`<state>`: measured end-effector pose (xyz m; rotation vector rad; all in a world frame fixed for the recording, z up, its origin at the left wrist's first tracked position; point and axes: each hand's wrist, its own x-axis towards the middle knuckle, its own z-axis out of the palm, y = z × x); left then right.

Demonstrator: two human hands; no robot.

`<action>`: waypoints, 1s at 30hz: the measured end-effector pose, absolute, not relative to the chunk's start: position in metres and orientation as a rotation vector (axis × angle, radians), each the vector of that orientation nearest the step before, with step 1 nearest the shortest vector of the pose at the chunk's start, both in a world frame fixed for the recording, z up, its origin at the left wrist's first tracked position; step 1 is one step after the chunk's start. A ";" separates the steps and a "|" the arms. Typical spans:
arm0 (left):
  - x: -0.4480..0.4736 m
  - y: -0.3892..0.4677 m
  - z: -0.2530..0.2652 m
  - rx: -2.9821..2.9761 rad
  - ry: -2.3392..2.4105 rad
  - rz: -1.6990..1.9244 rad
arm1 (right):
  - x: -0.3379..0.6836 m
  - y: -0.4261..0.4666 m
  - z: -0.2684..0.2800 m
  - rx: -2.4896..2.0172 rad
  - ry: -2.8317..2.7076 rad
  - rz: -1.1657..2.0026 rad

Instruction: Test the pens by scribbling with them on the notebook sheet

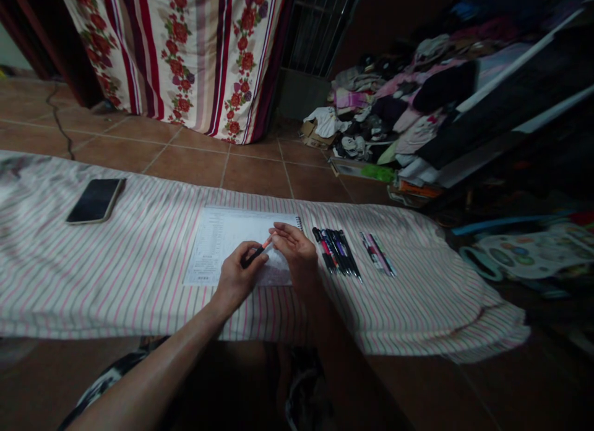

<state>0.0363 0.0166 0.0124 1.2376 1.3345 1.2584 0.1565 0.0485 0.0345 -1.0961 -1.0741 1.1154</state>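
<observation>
A pen (253, 257) with a dark barrel and an orange-pink section slants up to the right between my hands. My left hand (239, 271) is closed around its dark lower part. At the upper, orange end, the fingers of my right hand (297, 250) are bent and pinch it; their exact grip is partly hidden. Beneath both hands lies a spiral notebook (245, 224) with a printed sheet at its left side. Right of my right hand, several dark pens (336, 251) lie side by side. Farther right is a smaller group of pink and pale pens (378, 253).
A striped cloth (153, 251) covers the low surface. On its left part lies a black phone (96, 200). Beyond are the tiled floor (253, 171), a floral curtain (185, 54) and a heap of clothes (385, 109). A light-coloured plastic item (515, 251) stands at the right.
</observation>
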 end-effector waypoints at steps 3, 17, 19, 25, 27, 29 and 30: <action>0.036 0.017 0.013 1.257 1.293 1.282 | 0.156 0.047 0.035 -1.090 -1.120 1.141; 0.034 0.014 0.018 1.230 1.256 1.279 | 0.152 0.046 0.032 -1.093 -1.212 1.082; 0.034 0.014 0.017 1.238 1.254 1.272 | 0.152 0.045 0.031 -1.085 -1.214 1.089; 0.034 0.014 0.016 1.258 1.247 1.282 | 0.150 0.045 0.032 -1.096 -1.206 1.081; 0.034 0.014 0.017 1.254 1.235 1.276 | 0.150 0.045 0.032 -1.107 -1.205 1.081; 0.033 0.014 0.018 1.249 1.233 1.270 | 0.150 0.046 0.032 -1.110 -1.201 1.077; 0.034 0.013 0.019 1.248 1.234 1.268 | 0.150 0.046 0.032 -1.108 -1.201 1.077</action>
